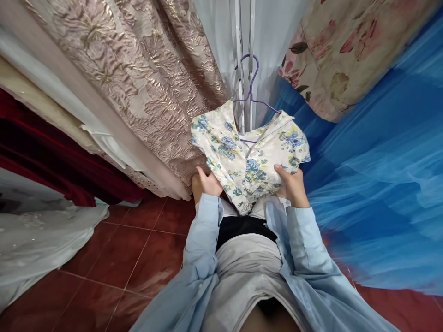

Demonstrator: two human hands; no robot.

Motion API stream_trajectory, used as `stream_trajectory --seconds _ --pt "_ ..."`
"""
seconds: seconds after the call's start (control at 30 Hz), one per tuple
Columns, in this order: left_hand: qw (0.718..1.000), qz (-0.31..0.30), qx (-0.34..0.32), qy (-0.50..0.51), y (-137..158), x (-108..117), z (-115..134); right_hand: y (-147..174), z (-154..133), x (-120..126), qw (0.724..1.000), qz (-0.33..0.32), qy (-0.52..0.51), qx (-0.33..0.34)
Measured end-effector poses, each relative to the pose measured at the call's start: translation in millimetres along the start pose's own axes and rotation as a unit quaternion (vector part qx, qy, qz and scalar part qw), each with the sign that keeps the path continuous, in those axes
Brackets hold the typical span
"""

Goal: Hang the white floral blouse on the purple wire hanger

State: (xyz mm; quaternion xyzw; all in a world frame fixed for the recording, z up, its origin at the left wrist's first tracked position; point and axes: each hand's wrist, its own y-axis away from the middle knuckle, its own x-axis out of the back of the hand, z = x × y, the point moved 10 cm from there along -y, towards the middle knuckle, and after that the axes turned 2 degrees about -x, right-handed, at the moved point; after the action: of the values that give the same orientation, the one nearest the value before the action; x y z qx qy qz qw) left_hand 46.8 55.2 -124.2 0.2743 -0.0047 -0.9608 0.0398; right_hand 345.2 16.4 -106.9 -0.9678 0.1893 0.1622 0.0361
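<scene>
A cream blouse [254, 166] with blue roses and green leaves hangs on a purple hanger [255, 74] in front of me. The hanger's hook is up by a pair of pale vertical bars [245, 37]. My left hand [210, 183] grips the blouse's lower left side, its thumb pointing up and its other fingers hidden by the cloth. On the opposite side my right hand [294, 184] holds the fabric, thumb on top and fingers underneath. Between the hands the blouse tapers to a point at the bottom.
A pinkish-gold embossed gown [148, 92] hangs close on the left, with white and dark red garments [44, 147] beyond it. Blue tulle [377, 184] and a floral fabric [332, 60] crowd the right. Red tiles [138, 258] cover the floor.
</scene>
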Motion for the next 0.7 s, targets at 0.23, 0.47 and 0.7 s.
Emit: stream_trajectory --seconds 0.23,0.47,0.7 --pt "0.981 0.112 -0.070 -0.140 4 22 -24 11 -63 25 0.935 0.181 0.185 0.243" --pt "0.967 0.148 -0.052 -0.200 10 24 -43 -31 -56 -62 0.961 -0.030 0.208 0.183" --pt "0.961 0.167 -0.050 -0.213 15 29 -37 -43 -89 -135 0.913 -0.074 0.275 0.290"
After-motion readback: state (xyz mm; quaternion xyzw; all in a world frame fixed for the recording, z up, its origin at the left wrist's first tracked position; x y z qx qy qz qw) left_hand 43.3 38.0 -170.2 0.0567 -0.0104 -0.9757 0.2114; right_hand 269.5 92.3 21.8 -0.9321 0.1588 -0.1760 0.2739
